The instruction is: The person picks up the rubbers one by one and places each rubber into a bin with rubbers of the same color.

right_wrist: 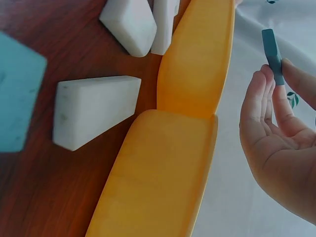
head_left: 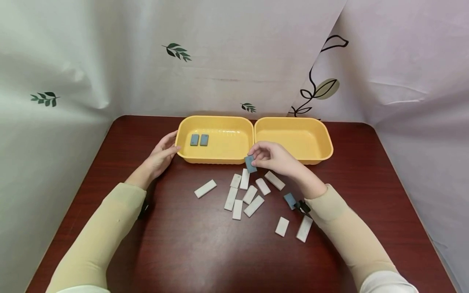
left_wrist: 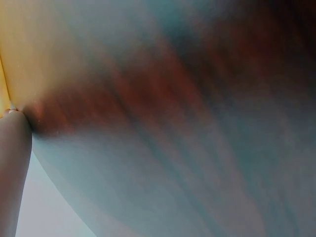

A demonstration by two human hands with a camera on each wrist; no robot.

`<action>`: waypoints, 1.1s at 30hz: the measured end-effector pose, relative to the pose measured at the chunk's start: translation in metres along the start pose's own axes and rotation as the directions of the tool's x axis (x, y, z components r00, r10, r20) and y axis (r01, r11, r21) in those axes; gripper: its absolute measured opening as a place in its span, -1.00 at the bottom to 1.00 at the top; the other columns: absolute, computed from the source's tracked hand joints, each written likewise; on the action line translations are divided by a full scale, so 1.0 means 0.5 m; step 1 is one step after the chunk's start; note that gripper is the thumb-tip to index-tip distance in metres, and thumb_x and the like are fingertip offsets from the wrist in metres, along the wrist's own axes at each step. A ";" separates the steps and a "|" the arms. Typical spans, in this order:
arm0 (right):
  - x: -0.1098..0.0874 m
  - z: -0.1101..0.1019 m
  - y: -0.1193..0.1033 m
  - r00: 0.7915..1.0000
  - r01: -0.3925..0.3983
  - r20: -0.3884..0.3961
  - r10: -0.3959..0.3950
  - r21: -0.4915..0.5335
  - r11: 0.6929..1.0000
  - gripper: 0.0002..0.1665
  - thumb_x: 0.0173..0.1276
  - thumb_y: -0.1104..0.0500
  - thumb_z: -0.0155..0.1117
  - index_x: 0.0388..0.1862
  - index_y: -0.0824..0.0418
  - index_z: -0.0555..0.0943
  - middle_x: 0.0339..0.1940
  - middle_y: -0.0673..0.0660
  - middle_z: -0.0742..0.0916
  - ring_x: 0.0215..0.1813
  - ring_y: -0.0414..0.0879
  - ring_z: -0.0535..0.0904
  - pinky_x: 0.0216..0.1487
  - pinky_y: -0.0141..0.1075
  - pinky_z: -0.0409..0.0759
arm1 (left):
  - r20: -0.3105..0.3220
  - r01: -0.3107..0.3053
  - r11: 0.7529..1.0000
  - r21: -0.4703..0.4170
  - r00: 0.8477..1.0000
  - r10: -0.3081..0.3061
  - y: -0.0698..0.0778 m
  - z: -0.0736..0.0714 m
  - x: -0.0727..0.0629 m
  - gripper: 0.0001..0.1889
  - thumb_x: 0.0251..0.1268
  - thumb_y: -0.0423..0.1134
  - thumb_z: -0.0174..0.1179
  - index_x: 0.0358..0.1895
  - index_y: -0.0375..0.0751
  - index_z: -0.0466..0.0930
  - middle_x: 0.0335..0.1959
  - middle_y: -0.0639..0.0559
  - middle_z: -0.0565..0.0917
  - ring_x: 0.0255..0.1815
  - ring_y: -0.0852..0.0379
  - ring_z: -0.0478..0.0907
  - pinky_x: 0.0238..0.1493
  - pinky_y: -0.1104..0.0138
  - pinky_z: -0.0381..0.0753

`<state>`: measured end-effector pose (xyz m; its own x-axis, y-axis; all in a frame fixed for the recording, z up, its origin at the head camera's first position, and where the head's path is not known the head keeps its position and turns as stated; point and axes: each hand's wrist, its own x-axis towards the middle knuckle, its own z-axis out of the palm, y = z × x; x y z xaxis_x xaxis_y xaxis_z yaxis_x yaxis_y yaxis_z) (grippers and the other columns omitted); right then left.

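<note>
My right hand (head_left: 272,156) pinches a small blue-grey rectangular block (head_left: 250,164) between thumb and fingertips. It holds the block above the near edge where two yellow trays meet; the right wrist view shows this block (right_wrist: 273,54) raised edge-on. At the left end of the left yellow tray (head_left: 216,160), my left hand (head_left: 163,154) grips the wall, thumb on the rim and fingers along the outside. Two blue-grey blocks (head_left: 204,140) lie side by side inside that tray. The left wrist view is mostly blurred, with just the thumb (left_wrist: 15,148) against a yellow edge.
The right yellow tray (head_left: 324,156) adjoins the left one. Several white blocks (head_left: 237,209) lie scattered on the dark red table (head_left: 190,252) before the trays. Another blue-grey block (head_left: 290,201) lies by the right wrist's black camera (head_left: 302,206). Patterned cloth (head_left: 227,61) hangs behind and beside the table.
</note>
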<state>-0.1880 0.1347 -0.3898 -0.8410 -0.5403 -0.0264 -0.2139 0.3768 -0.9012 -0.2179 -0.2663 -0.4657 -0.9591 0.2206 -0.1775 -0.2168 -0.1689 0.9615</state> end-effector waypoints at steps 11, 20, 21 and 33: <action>0.033 0.009 -0.005 0.999 -0.021 -0.049 0.022 0.025 0.999 -0.72 0.39 0.40 0.42 0.05 0.42 0.65 -0.17 0.19 0.71 -0.13 -0.12 0.64 -0.08 -0.48 0.65 | 0.001 0.005 1.000 0.023 1.000 -0.005 0.002 0.001 -0.003 -0.27 0.61 -0.46 0.00 0.73 -0.03 0.03 0.53 0.16 0.28 0.71 0.03 0.05 0.53 0.49 0.30; 0.059 0.019 -0.012 0.997 -0.032 -0.072 0.035 0.046 0.998 -0.72 0.39 0.41 0.41 0.05 0.44 0.65 -0.16 0.20 0.71 -0.17 -0.15 0.64 -0.10 -0.50 0.64 | 0.000 0.009 1.000 0.026 1.000 -0.009 0.004 0.003 -0.003 -0.27 0.62 -0.45 0.02 0.73 -0.03 0.02 0.53 0.16 0.28 0.70 0.03 0.06 0.52 0.50 0.30; 0.063 0.020 -0.011 0.997 -0.031 -0.072 0.034 0.047 0.998 -0.72 0.39 0.41 0.41 0.05 0.44 0.65 -0.16 0.20 0.71 -0.17 -0.16 0.64 -0.10 -0.50 0.64 | 0.000 0.010 1.000 0.026 1.000 -0.010 0.004 0.003 -0.003 -0.27 0.62 -0.45 0.02 0.73 -0.03 0.02 0.53 0.15 0.27 0.70 0.03 0.06 0.53 0.50 0.30; 0.113 0.026 -0.019 0.994 -0.040 -0.097 0.046 0.060 0.997 -0.70 0.40 0.40 0.42 0.08 0.44 0.64 -0.11 0.24 0.71 -0.12 -0.08 0.65 -0.07 -0.50 0.63 | 0.000 0.006 1.000 0.017 1.000 -0.006 0.003 0.002 -0.003 -0.27 0.60 -0.47 -0.01 0.72 -0.03 0.03 0.55 0.14 0.26 0.71 0.03 0.04 0.55 0.49 0.28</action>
<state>-0.2272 0.0906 -0.3885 -0.8939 -0.4475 -0.0255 -0.1499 0.3521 -0.9239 -0.2164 -0.2658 -0.4635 -0.9578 0.2213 -0.1834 -0.2195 -0.1512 0.9638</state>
